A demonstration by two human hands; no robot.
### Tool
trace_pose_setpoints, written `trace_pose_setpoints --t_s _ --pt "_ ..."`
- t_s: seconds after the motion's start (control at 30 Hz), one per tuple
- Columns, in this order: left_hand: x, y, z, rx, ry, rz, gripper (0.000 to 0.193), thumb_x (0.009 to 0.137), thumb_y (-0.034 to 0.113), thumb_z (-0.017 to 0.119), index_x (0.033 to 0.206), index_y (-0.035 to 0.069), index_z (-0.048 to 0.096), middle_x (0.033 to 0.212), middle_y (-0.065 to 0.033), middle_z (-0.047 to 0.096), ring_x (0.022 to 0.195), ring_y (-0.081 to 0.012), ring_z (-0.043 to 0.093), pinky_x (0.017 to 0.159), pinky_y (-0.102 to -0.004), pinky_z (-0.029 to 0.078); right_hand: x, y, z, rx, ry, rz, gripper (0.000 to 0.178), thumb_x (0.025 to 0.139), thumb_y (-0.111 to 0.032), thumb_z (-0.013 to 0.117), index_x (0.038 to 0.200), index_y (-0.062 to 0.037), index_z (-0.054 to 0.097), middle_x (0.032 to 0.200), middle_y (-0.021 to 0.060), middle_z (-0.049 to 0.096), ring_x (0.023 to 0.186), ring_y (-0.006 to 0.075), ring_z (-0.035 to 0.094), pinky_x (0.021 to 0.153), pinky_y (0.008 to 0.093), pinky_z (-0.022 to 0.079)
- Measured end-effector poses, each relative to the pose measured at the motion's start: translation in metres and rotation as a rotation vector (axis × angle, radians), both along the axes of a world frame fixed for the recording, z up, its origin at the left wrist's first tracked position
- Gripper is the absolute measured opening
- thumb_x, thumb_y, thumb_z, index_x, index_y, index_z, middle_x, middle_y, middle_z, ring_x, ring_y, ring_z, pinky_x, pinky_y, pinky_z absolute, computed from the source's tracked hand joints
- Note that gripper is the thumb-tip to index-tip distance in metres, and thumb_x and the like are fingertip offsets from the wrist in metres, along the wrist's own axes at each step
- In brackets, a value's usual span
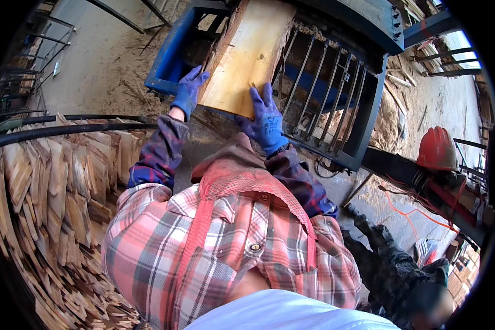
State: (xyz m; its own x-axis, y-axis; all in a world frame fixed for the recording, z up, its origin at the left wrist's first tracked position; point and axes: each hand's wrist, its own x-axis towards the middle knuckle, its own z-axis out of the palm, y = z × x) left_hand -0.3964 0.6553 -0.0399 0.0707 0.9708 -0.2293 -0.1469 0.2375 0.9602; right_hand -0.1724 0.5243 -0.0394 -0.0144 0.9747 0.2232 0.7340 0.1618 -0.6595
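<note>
A wide, pale wooden board (245,58) with bark along its edges lies lengthwise on a blue metal machine, its near end toward me. My left hand (188,92), in a purple-blue glove, grips the left edge close to that end. At the right near corner, my right hand (265,121), gloved the same way, holds the board with two fingers stretched over its top face. The rest of that hand's grip is partly hidden at the board's end. The far end of the board runs out of the picture.
Metal bars form a grate (319,82) right of the board, inside the blue frame (158,60). Split wood pieces (55,187) are stacked on my left. A red hard hat (438,148) rests on a dark beam at right. A person in dark clothing (385,258) is at lower right.
</note>
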Motion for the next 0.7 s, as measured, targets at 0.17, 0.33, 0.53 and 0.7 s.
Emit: trace_pose_setpoints --t_s 0.17,0.33,0.53,0.7 --pt "-0.010 0.020 -0.007 0.031 -0.012 -0.075 0.050 0.092 0.013 0.074 0.136 -0.003 0.058 0.125 -0.0052 0.066 0.108 -0.0138 0.061 0.097 -0.0277 0.048 -0.007 0.006 0.007 0.011 -0.073 -0.028 0.089 0.076 -0.042 0.080 0.148 -0.0054 0.043 0.155 0.0341 0.029 0.136 0.0472 0.044 0.102 0.0488 0.048" --pt "-0.025 0.026 -0.020 0.260 0.372 -0.071 0.035 0.091 0.017 0.073 0.121 -0.001 0.067 0.116 -0.0112 0.070 0.105 -0.0222 0.065 0.096 -0.0327 0.051 -0.032 0.005 0.016 -0.149 -0.112 -0.069 0.087 0.074 -0.046 0.081 0.145 -0.0082 0.048 0.155 0.0300 0.033 0.140 0.0453 0.040 0.110 0.0517 0.040" --pt "0.026 0.072 -0.069 0.963 0.957 0.175 0.017 0.085 0.019 0.069 0.091 0.003 0.069 0.090 -0.0182 0.070 0.082 -0.0382 0.067 0.074 -0.0457 0.054 -0.006 0.051 -0.026 0.016 -0.333 -0.135 0.083 0.073 -0.044 0.080 0.143 -0.0114 0.049 0.154 0.0222 0.038 0.142 0.0458 0.035 0.120 0.0522 0.026" --pt "0.066 0.126 -0.076 0.884 0.893 0.224 0.018 0.085 0.020 0.067 0.077 0.004 0.061 0.079 -0.0192 0.064 0.075 -0.0409 0.063 0.067 -0.0477 0.051 0.028 0.109 -0.041 -0.012 -0.401 -0.144 0.084 0.073 -0.048 0.079 0.143 -0.0125 0.051 0.154 0.0203 0.039 0.144 0.0420 0.035 0.121 0.0495 0.023"
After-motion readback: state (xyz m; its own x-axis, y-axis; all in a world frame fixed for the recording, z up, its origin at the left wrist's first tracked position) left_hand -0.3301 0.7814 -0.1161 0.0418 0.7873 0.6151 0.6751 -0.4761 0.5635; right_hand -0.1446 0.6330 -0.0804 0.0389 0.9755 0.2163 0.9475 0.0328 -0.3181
